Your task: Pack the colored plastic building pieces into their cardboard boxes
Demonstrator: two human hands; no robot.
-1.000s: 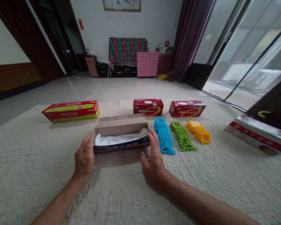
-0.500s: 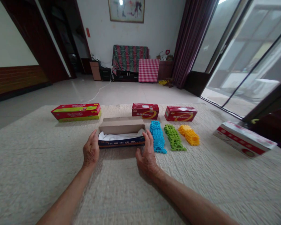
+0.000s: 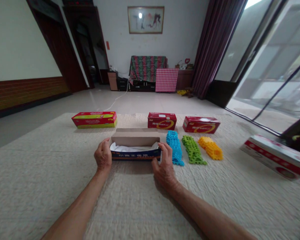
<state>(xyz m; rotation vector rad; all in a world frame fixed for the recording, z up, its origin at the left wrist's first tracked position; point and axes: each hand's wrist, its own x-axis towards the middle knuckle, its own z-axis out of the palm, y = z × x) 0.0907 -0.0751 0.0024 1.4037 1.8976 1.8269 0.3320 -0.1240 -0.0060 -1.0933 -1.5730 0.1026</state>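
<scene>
In my head view, I have the open navy box (image 3: 135,156) clasped between my palms on the pale mat (image 3: 40,160), white lining (image 3: 132,148) inside. My left hand (image 3: 103,156) presses its left end; my right hand (image 3: 165,166) grips the right end, thumb low at the front, fingers along the side. Just beyond those fingers lie the blue blocks (image 3: 174,148), crowding that side, then the green blocks (image 3: 193,150) and yellow blocks (image 3: 211,148). Behind stand a red-and-yellow box (image 3: 95,120) and two red boxes (image 3: 162,121); a white-and-red box (image 3: 277,156) sits far right, well apart.
</scene>
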